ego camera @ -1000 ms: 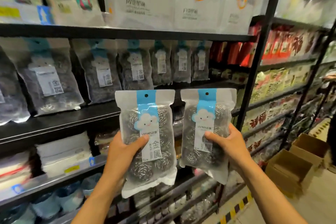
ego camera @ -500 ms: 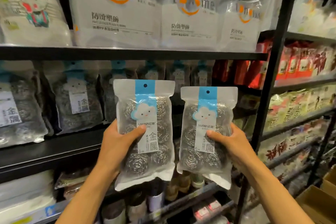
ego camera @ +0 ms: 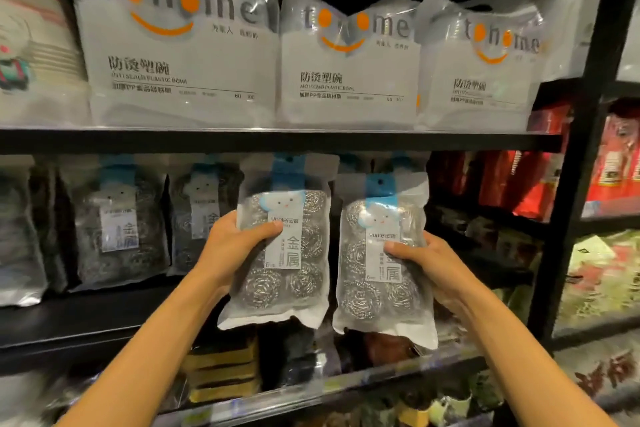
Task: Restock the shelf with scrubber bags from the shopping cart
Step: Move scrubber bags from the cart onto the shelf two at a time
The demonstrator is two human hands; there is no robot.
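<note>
The black shelf fills the view, its ends cut off at both edges. On its upper board stand large white bowl packs, tops cropped. Below them, in shadow, shelved scrubber bags lean in a row, their labels too dim to read. In front of that row, off the board, two more are held upright side by side: the left scrubber bag gripped by the left hand, thumb across its label, and the right scrubber bag gripped by the right hand; the fingers behind are hidden. Blurred red packets sit right; sponges below are partly covered.
</note>
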